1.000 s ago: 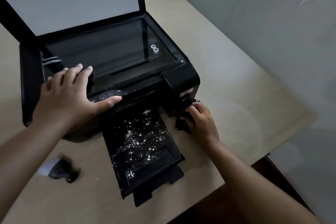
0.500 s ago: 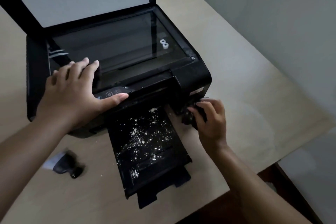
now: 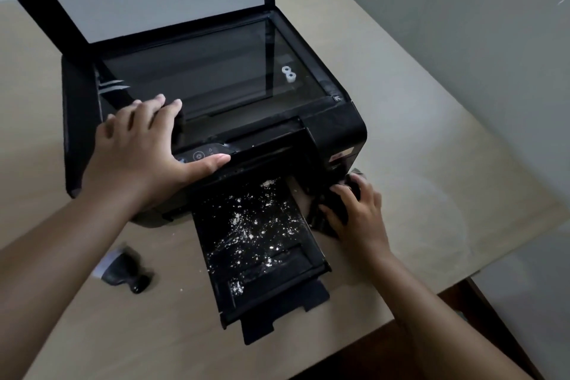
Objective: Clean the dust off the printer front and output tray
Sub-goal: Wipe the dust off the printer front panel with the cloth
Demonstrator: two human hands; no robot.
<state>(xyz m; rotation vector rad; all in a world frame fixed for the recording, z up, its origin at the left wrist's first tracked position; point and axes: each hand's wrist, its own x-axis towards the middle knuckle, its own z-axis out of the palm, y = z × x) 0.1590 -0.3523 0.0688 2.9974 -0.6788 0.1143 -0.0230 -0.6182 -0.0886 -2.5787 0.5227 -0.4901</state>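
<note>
Black cloth (image 3: pixel 317 222) in right grip (image 3: pixel 359 216), beside dusty output tray (image 3: pixel 277 268).

Left hand (image 3: pixel 145 151) palm down, flat on printer (image 3: pixel 336 129) top — fingers straight, slightly spread, thumb stretched out to right. Left forearm bare, enters from lower left, runs up and right. Right hand (image 3: pixel 359 213) knuckles up, fingers curled round dark cloth (image 3: pixel 319 219) — thumb hidden. Right forearm bare, enters from lower right, angles up and left. Hands well apart.
</note>
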